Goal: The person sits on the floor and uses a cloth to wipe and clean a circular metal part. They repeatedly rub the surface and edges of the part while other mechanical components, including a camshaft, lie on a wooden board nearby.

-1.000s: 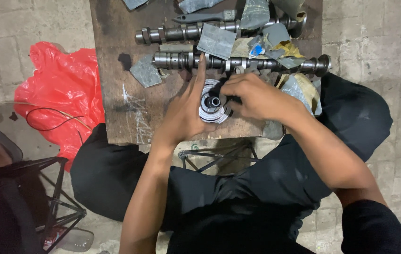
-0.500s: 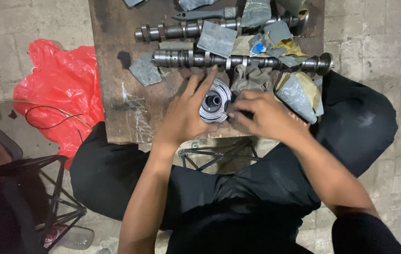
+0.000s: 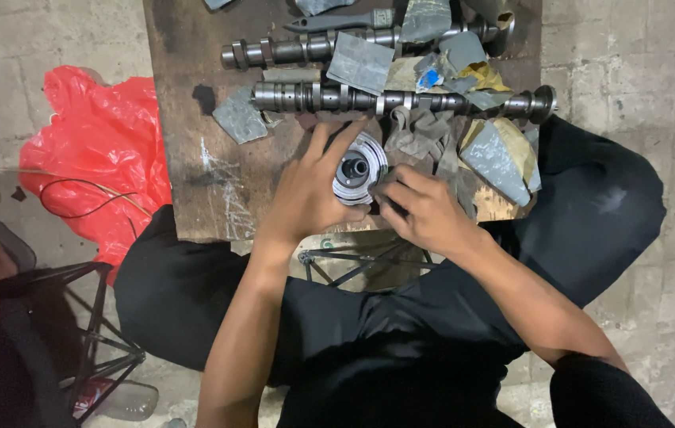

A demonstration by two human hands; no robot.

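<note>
Nearest the camera, the left hand point(image 3: 305, 194) curls round the left side of a round metal hub point(image 3: 359, 170), fingers point(image 3: 336, 141) spread along its rim and touching it, steadying it on the front edge of the wooden surface point(image 3: 187, 119). The right hand point(image 3: 424, 208) sits just beside the hub on its right, fingers bunched together at the lower rim; whether they pinch a small part or a scrap of abrasive paper I cannot tell. The step looks like cleaning or rubbing down the hub's outer face while the other hand braces it. A next stroke would call for a firm hold on the left and a turn of the hub to bring a fresh section round.

Just beyond lies a grey rag point(image 3: 424, 135), then a camshaft point(image 3: 401, 101) across the surface, with paper scraps point(image 3: 361, 63) over it. A second camshaft point(image 3: 305, 49) lies farther back.
</note>
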